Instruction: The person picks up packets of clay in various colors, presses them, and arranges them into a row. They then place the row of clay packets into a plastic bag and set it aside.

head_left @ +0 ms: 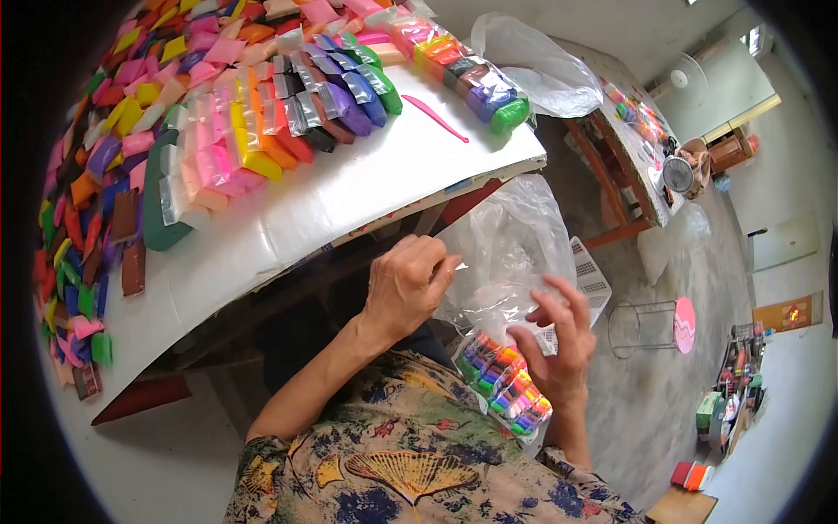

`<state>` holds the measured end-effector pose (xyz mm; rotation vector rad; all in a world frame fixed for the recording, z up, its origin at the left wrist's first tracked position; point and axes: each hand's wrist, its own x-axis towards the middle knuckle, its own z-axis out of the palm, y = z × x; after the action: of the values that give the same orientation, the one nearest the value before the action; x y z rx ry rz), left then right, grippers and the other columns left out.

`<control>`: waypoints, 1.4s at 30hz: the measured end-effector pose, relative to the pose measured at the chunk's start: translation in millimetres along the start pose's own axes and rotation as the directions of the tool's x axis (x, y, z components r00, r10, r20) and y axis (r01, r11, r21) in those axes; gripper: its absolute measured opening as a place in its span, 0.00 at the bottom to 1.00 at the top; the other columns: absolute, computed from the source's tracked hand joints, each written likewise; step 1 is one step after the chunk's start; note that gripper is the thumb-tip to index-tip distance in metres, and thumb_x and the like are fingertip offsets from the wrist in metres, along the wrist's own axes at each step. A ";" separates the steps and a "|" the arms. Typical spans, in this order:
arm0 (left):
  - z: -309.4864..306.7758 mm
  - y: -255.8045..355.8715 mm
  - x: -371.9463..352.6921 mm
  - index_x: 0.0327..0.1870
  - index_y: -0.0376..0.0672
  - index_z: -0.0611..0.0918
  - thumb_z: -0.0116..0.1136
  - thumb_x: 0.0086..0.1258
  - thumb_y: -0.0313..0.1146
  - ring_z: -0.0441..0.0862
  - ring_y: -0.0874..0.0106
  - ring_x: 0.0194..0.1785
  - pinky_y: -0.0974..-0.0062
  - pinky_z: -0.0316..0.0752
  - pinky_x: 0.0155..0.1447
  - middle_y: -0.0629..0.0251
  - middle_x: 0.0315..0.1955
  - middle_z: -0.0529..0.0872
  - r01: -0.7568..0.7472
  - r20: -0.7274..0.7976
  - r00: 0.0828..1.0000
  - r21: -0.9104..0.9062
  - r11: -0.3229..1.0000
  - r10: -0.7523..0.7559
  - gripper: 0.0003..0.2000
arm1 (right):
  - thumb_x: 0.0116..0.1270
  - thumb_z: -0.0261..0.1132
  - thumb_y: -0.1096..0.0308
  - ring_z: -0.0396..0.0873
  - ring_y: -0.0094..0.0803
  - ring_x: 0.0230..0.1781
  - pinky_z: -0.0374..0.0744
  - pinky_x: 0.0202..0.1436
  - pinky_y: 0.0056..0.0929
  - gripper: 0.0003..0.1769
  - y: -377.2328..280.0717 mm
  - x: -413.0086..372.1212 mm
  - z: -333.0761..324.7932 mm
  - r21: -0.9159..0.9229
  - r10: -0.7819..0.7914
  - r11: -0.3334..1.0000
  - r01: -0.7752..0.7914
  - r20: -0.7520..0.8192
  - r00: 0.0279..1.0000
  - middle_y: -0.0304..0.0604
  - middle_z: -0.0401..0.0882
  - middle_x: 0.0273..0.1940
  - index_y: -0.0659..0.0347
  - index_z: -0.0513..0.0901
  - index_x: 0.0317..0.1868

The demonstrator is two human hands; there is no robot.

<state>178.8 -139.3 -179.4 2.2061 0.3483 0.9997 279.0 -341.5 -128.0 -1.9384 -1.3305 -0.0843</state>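
Observation:
My left hand [410, 281] is closed, fingers curled in beside the edge of a large clear plastic bag [524, 227]; what it pinches, if anything, is hidden. Further right, my right hand [559, 341] has its fingers spread and holds nothing. Just left of it, in front of my body, clear bags filled with small multicoloured packets [502, 380] hang below the table edge. On the white table [323, 205] lie rows of soft coloured packets [262, 140], a pink plastic tool [435, 118] and a wrapped multicoloured row [463, 74].
A big heap of loose coloured packets [113, 175] covers the table's left side. A white perforated basket [592, 279] is beyond my right hand. A pink-topped stool [684, 325] stands at the right. Another table [611, 122] with a small fan [677, 174] is farther back.

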 end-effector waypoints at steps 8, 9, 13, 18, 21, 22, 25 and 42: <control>-7.6 4.5 -0.9 0.26 0.38 0.75 0.64 0.68 0.29 0.74 0.56 0.28 0.61 0.68 0.32 0.57 0.22 0.75 -0.042 0.013 0.999 0.006 0.999 0.042 0.12 | 0.70 0.64 0.76 0.82 0.46 0.33 0.79 0.35 0.38 0.08 29.4 20.9 44.3 -0.203 0.099 0.971 -0.124 -0.130 0.987 0.50 0.81 0.43 0.64 0.80 0.48; -9.8 5.3 -1.6 0.26 0.37 0.75 0.64 0.69 0.29 0.74 0.56 0.28 0.61 0.68 0.32 0.57 0.22 0.74 -0.032 0.024 0.999 0.011 0.999 0.032 0.12 | 0.71 0.64 0.77 0.80 0.41 0.28 0.78 0.32 0.35 0.06 33.1 20.8 46.9 -0.226 0.072 0.969 -0.102 -0.138 0.988 0.49 0.80 0.39 0.65 0.80 0.46; -11.1 2.8 -9.2 0.28 0.36 0.76 0.62 0.72 0.31 0.73 0.57 0.26 0.62 0.68 0.32 0.57 0.22 0.74 0.082 -0.002 0.997 -0.074 0.994 -0.082 0.12 | 0.72 0.63 0.77 0.79 0.37 0.24 0.77 0.30 0.34 0.02 45.9 25.1 42.1 -0.249 0.085 0.960 -0.131 -0.191 0.978 0.48 0.79 0.33 0.65 0.81 0.43; -9.7 3.1 -15.5 0.32 0.36 0.79 0.60 0.72 0.30 0.77 0.59 0.28 0.64 0.71 0.34 0.57 0.24 0.78 0.171 0.053 0.985 -0.165 0.971 -0.164 0.08 | 0.70 0.63 0.78 0.83 0.42 0.31 0.79 0.33 0.37 0.05 36.2 33.8 29.6 -0.366 -0.005 0.928 -0.066 -0.191 0.982 0.47 0.80 0.38 0.63 0.81 0.44; -15.2 6.5 -20.9 0.36 0.36 0.81 0.62 0.70 0.31 0.79 0.60 0.31 0.66 0.73 0.36 0.58 0.27 0.81 0.176 0.111 0.981 -0.153 0.972 -0.160 0.07 | 0.65 0.63 0.81 0.83 0.45 0.34 0.79 0.34 0.39 0.10 26.8 44.7 18.7 -0.465 -0.104 0.885 0.016 -0.166 0.981 0.45 0.80 0.43 0.61 0.81 0.45; -19.0 9.3 -23.1 0.38 0.36 0.81 0.63 0.69 0.32 0.80 0.61 0.32 0.66 0.74 0.37 0.58 0.28 0.82 0.170 0.134 0.979 -0.128 0.977 -0.153 0.08 | 0.62 0.64 0.83 0.82 0.46 0.34 0.79 0.34 0.40 0.12 25.3 48.5 14.7 -0.492 -0.135 0.869 0.042 -0.155 0.979 0.44 0.81 0.45 0.60 0.81 0.45; -39.8 28.0 -23.6 0.62 0.34 0.75 0.72 0.61 0.38 0.80 0.56 0.49 0.63 0.75 0.55 0.52 0.48 0.83 0.090 0.197 0.976 0.017 0.996 -0.092 0.30 | 0.55 0.64 0.85 0.82 0.43 0.36 0.79 0.35 0.40 0.16 16.1 59.5 7.3 -0.539 -0.271 0.821 0.186 -0.082 0.959 0.47 0.81 0.48 0.63 0.81 0.44; -33.7 62.4 -29.3 0.62 0.36 0.75 0.55 0.76 0.26 0.84 0.74 0.38 0.74 0.81 0.45 0.63 0.41 0.87 0.434 0.118 0.716 -0.847 0.306 -0.688 0.16 | 0.54 0.68 0.64 0.77 0.35 0.33 0.80 0.38 0.35 0.20 -108.8 81.9 43.8 0.132 -0.897 0.442 0.887 0.056 0.438 0.59 0.75 0.63 0.73 0.86 0.41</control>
<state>132.1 -183.3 -137.5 0.8954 0.5806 0.7828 211.5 -234.1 -62.0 -0.9385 -2.2909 -0.4335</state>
